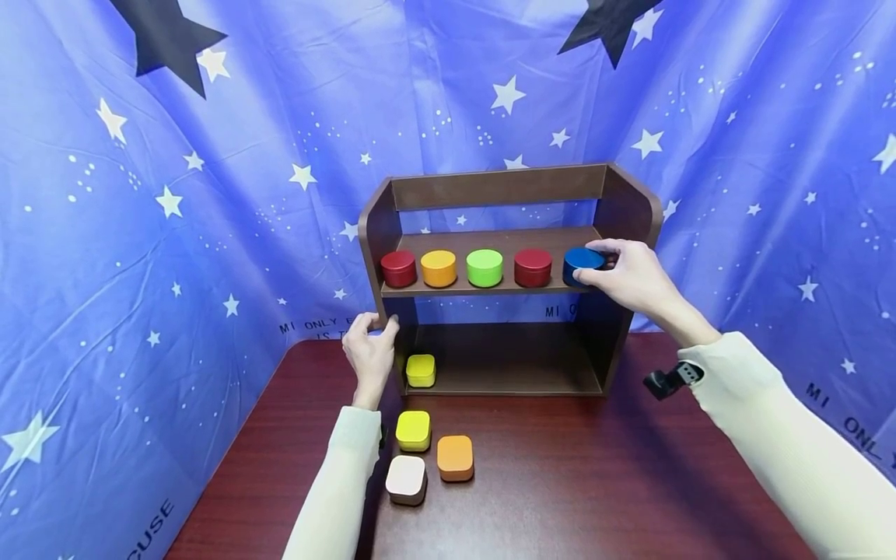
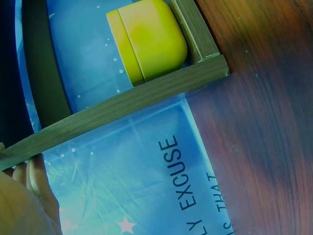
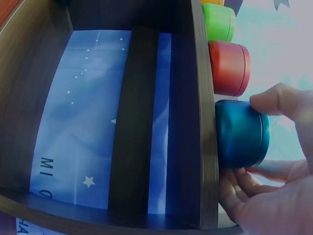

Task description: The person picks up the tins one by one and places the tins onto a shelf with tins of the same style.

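Note:
A brown two-tier wooden shelf (image 1: 497, 187) stands on the table. My right hand (image 1: 633, 276) holds a round blue tin (image 1: 579, 264) at the right end of the upper tier, thumb on one side and fingers on the other. The right wrist view shows this blue tin (image 3: 240, 133) standing on the board. My left hand (image 1: 371, 350) grips the shelf's left side panel (image 2: 122, 100) by its front edge. Along the upper tier, left of the blue tin, are a red tin (image 1: 398, 269), an orange tin (image 1: 439, 269), a green tin (image 1: 484, 268) and another red tin (image 1: 533, 268).
A square yellow tin (image 1: 421, 371) sits at the lower tier's left end. On the table before the shelf lie another yellow tin (image 1: 414, 431), an orange square tin (image 1: 456, 457) and a white square tin (image 1: 407, 479). A starry blue cloth (image 1: 231, 233) hangs behind.

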Action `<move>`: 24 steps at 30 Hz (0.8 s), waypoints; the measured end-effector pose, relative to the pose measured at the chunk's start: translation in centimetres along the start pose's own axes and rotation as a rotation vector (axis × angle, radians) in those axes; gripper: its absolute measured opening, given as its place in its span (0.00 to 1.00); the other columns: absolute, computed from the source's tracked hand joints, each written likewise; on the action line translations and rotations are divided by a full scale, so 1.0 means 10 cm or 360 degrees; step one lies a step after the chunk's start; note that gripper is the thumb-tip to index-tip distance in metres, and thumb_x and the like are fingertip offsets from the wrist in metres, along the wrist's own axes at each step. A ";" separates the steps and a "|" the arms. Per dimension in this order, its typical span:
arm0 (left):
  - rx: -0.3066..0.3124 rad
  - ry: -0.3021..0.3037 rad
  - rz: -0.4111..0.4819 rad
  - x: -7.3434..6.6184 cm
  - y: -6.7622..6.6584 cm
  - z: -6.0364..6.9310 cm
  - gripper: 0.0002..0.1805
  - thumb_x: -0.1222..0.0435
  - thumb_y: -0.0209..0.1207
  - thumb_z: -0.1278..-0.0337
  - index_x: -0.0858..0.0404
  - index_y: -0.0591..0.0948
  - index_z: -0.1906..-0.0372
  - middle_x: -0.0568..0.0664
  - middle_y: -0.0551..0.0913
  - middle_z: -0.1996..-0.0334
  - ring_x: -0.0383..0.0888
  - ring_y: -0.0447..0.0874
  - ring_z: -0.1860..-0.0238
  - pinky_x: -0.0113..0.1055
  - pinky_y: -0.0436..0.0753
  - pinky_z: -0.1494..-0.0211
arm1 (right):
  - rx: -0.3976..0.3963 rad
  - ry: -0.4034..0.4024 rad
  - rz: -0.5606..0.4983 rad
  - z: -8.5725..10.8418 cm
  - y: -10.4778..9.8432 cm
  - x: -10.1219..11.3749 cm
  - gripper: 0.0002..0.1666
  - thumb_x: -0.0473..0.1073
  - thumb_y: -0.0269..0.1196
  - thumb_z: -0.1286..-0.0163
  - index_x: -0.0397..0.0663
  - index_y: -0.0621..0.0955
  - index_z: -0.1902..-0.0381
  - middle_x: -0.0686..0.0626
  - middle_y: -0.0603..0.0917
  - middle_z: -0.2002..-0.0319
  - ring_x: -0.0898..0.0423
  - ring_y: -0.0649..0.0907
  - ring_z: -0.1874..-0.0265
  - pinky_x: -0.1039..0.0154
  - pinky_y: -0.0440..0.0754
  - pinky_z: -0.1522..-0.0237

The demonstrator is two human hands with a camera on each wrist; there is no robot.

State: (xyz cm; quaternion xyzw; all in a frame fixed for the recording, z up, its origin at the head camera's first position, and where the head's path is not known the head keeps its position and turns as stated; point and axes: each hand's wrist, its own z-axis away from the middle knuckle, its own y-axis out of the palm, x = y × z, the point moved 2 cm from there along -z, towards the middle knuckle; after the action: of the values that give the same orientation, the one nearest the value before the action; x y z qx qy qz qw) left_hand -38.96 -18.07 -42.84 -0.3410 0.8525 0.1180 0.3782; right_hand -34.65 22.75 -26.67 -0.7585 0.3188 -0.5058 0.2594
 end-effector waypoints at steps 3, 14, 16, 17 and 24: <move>0.0001 0.0002 0.0006 0.00 0.00 -0.01 0.09 0.65 0.74 0.48 0.68 0.88 0.73 0.62 0.88 0.72 0.67 0.87 0.65 0.46 0.76 0.57 | -0.0011 0.0038 0.0001 0.00 0.02 0.01 0.38 0.51 0.71 0.27 0.31 0.79 0.30 0.26 0.88 0.43 0.38 0.88 0.49 0.73 0.76 0.61; 0.0008 0.0007 -0.0002 0.01 0.01 0.00 0.09 0.65 0.75 0.47 0.67 0.88 0.73 0.60 0.88 0.72 0.61 0.86 0.67 0.45 0.76 0.57 | -0.0078 0.0139 0.0042 -0.03 0.07 0.03 0.39 0.55 0.70 0.28 0.34 0.79 0.29 0.28 0.86 0.40 0.37 0.82 0.46 0.58 0.77 0.55; 0.0012 0.0013 0.0002 0.01 0.01 0.00 0.09 0.64 0.75 0.47 0.67 0.88 0.73 0.60 0.88 0.72 0.61 0.86 0.66 0.47 0.77 0.56 | -0.0104 0.0130 0.0050 -0.03 0.08 0.03 0.39 0.54 0.71 0.29 0.34 0.79 0.29 0.27 0.85 0.40 0.36 0.82 0.45 0.57 0.76 0.54; 0.0014 0.0015 0.0004 0.01 0.01 0.00 0.09 0.64 0.75 0.47 0.67 0.88 0.73 0.60 0.88 0.72 0.61 0.86 0.66 0.49 0.78 0.55 | -0.0112 0.0122 0.0057 -0.03 0.09 0.03 0.39 0.54 0.71 0.29 0.34 0.79 0.29 0.27 0.85 0.39 0.36 0.82 0.45 0.55 0.77 0.54; 0.0019 0.0014 0.0034 0.02 0.01 0.00 0.09 0.65 0.74 0.47 0.67 0.88 0.73 0.61 0.88 0.71 0.68 0.86 0.63 0.55 0.78 0.53 | -0.0134 0.0079 0.0085 0.01 0.12 0.04 0.46 0.53 0.72 0.29 0.29 0.72 0.24 0.23 0.77 0.29 0.29 0.79 0.36 0.34 0.77 0.35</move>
State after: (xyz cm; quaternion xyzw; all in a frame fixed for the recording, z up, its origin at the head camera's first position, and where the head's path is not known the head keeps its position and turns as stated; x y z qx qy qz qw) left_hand -39.11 -18.08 -43.00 -0.3302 0.8584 0.1154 0.3753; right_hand -34.69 21.68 -27.38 -0.7472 0.3662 -0.5034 0.2328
